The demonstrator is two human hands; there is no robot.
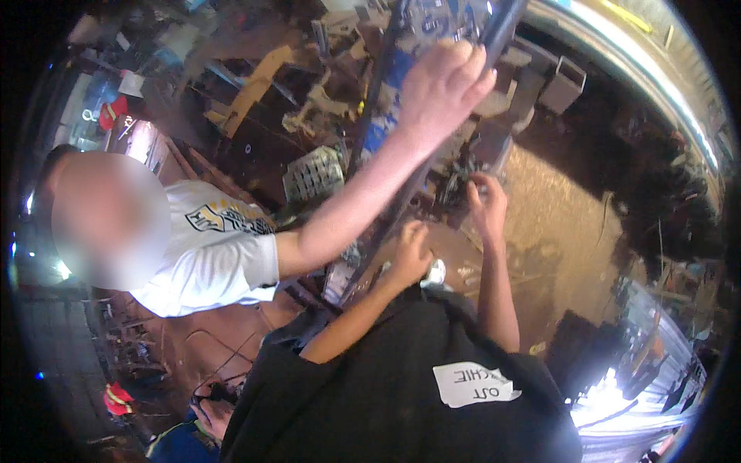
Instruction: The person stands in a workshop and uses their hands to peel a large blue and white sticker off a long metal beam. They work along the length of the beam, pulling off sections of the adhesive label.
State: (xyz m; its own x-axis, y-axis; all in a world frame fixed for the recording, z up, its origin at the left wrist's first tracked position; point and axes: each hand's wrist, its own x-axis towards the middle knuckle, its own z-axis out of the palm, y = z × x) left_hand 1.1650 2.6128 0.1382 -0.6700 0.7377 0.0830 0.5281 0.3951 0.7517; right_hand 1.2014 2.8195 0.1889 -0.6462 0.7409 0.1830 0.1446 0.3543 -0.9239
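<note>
Beside the loosely curled right grip lies dark clutter; I cannot tell if it's held.

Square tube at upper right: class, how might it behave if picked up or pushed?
The square tube is probably stiff, as its walls hold a crisp box shape. Its open end suggests a hollow inside, so perhaps lighter than a solid block. Flat sides should make it likelier to slide than roll.

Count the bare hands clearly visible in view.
3: the person's left hand near center, their right hand up and right of it, and a co-worker's hand near the top edge. Others may be hidden.
</note>
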